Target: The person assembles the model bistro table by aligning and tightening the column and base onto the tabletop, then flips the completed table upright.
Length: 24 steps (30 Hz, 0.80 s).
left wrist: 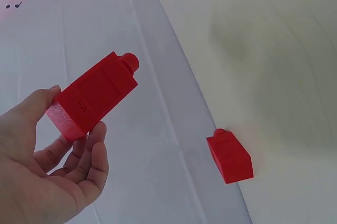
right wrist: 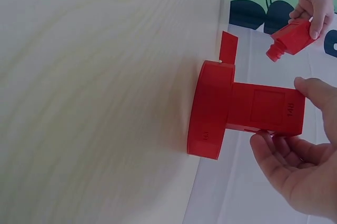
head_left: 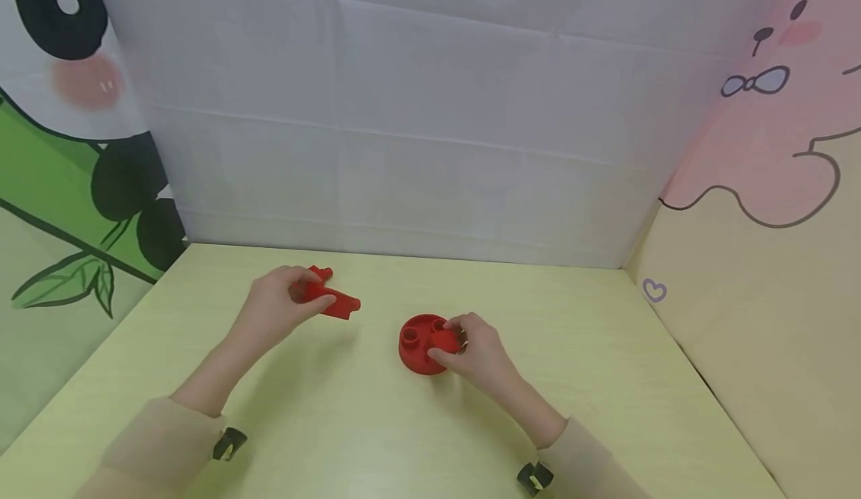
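Observation:
My left hand (head_left: 276, 301) pinches a red rectangular block (left wrist: 97, 95) by one end. It is held up over the table, with a round peg on its far end and a small number on one side. My right hand (head_left: 480, 353) grips the outer end of a second red block (right wrist: 268, 108) with thumb and fingers. That block stands upright on a round red base (head_left: 420, 367), its lower end against the base's top. Two short round sockets (head_left: 409, 335) show on the base. Behind my left hand, another red block (left wrist: 231, 158) with a peg stands on the table.
The pale wooden table (head_left: 323, 424) meets a white sheet (head_left: 403, 110) at its back edge. Printed cartoon panels flank it, a green and black one (head_left: 67, 170) at left and a pink and cream one (head_left: 760, 185) at right.

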### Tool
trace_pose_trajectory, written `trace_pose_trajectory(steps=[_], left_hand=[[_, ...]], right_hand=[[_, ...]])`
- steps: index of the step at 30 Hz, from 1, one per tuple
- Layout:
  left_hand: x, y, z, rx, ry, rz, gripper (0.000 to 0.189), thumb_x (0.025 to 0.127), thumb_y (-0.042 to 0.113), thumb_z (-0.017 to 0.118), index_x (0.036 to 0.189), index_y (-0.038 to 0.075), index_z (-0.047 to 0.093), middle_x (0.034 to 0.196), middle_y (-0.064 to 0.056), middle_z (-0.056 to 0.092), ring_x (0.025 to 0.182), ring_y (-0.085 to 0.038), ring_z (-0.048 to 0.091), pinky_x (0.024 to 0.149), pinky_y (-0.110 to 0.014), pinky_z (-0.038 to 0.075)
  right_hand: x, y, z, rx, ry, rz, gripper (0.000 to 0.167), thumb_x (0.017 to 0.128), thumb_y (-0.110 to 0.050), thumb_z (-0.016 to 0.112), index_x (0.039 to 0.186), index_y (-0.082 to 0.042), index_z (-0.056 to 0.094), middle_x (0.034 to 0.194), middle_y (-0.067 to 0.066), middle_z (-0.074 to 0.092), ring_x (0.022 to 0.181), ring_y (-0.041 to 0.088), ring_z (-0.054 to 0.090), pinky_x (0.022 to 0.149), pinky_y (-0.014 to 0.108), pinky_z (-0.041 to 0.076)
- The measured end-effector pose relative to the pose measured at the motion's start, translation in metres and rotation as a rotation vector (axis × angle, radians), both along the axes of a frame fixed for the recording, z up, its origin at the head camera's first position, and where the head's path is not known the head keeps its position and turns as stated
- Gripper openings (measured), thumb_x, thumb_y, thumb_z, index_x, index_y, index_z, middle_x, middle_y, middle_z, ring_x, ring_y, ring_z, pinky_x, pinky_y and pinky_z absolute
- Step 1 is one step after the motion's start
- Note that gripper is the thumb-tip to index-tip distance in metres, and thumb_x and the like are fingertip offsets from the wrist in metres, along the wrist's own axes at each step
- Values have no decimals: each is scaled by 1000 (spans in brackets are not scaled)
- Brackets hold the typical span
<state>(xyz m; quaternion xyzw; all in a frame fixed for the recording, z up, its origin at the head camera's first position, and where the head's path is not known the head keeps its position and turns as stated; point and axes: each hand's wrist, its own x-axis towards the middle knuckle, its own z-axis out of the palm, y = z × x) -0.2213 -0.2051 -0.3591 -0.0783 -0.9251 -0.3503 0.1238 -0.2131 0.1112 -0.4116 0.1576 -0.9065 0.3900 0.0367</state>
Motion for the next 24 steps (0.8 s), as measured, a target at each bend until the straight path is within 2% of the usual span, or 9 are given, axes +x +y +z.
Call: trace_pose_trajectory(steps=[5,9,13,19,24], left_hand=[[1,16,2,28,11,-7,37,81,28,74,109,5,64,100,-10,62,81,-23,58,64,-29,49],[-1,28,4,27,14,-31,38,80,27,74,109,5,64,97,-9,62,79,-22,57,61,-28,49],[-3,38,4,30,20,-63,40,80,26,75,113,7,62,97,-7,62,79,-20,59,59,-27,49],[-6,50,4,32,4,-100,45,78,27,77,116,11,60,95,-4,63,83,-21,61,59,-28,49],[-10,58,1,13,18,-144,45,77,26,78,114,10,61,97,-1,65,84,-21,62,60,-28,49]], right_hand=[[-1,4,3,-1,23,36,44,78,-23,78,113,-3,61,100,3,61,80,17,60,65,20,52],[-6,10,3,10,62,59,46,78,-20,77,116,-1,61,98,4,64,83,18,61,72,30,55],[-12,15,2,6,61,62,44,78,-20,77,116,-3,63,99,3,66,86,18,62,77,36,55],[-22,22,0,-12,51,74,40,79,-19,76,115,-7,65,104,3,67,90,25,63,80,40,55],[-30,27,-3,-23,49,95,39,79,-17,76,115,-7,66,106,2,68,90,20,63,81,40,55]])
